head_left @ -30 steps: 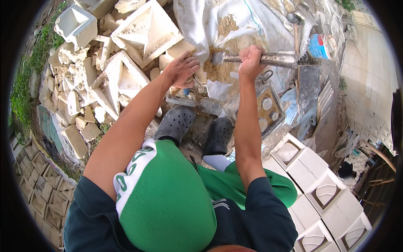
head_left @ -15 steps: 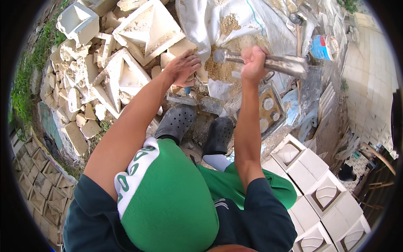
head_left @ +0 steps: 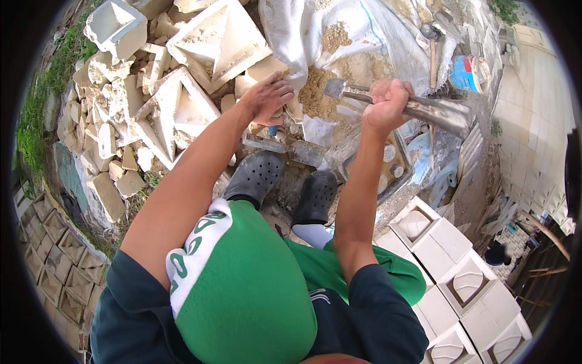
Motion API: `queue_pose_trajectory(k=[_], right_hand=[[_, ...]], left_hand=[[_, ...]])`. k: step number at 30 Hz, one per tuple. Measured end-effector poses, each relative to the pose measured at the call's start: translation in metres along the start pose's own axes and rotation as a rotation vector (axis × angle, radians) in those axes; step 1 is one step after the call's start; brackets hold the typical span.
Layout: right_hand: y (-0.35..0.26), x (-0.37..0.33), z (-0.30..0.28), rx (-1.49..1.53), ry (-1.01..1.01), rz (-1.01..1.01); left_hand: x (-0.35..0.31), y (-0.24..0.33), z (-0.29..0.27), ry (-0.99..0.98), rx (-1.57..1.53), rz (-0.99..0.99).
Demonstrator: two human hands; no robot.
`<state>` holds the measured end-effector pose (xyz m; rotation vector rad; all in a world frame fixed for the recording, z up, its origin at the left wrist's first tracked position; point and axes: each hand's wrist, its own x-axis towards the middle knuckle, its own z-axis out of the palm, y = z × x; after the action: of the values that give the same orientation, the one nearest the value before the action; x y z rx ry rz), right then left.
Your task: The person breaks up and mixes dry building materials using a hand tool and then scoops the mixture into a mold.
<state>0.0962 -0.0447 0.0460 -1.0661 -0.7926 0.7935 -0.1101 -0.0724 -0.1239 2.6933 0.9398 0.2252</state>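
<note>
Overhead, we grip a mortar-crusted metal tool [head_left: 405,104] in our closed right hand [head_left: 388,104], its long axis running left to right, the blunt end toward a sandy heap [head_left: 327,91]. Our left hand [head_left: 268,98] rests fingers-down nearer that heap, on what may be a pale block fragment [head_left: 267,68]; whether it grips anything we cannot tell. Rough broken cast blocks [head_left: 176,109] lie further left.

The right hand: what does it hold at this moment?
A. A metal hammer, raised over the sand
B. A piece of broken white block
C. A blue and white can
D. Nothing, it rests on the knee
A: the right hand is closed around the handle of a metal hammer, which is lifted above the sand pile, while the left hand reaches down to the rubble beside the sand.
</note>
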Motion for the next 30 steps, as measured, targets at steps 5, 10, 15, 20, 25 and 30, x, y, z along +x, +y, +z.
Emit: queue_pose_trajectory(k=[5,10,15,20,25,30], right_hand=[[0.029,0.003,-0.010,0.027,-0.088,-0.023],[0.044,0.017,-0.007,0.028,-0.045,0.078],[-0.015,-0.010,-0.001,-0.029,-0.059,0.003],[0.050,-0.018,-0.029,-0.117,-0.029,0.061],[-0.001,-0.010,-0.009,-0.129,-0.081,0.088],[-0.003,-0.034,-0.019,0.083,-0.102,-0.058]], left_hand=[[0.009,0.003,-0.006,-0.009,-0.017,0.019],[0.007,0.002,-0.004,-0.025,-0.020,0.010],[0.001,-0.001,-0.007,0.015,0.014,0.003],[0.012,0.006,-0.007,0.001,-0.006,0.023],[0.007,0.003,0.002,-0.010,-0.021,0.008],[0.001,-0.001,-0.003,0.017,-0.036,0.000]])
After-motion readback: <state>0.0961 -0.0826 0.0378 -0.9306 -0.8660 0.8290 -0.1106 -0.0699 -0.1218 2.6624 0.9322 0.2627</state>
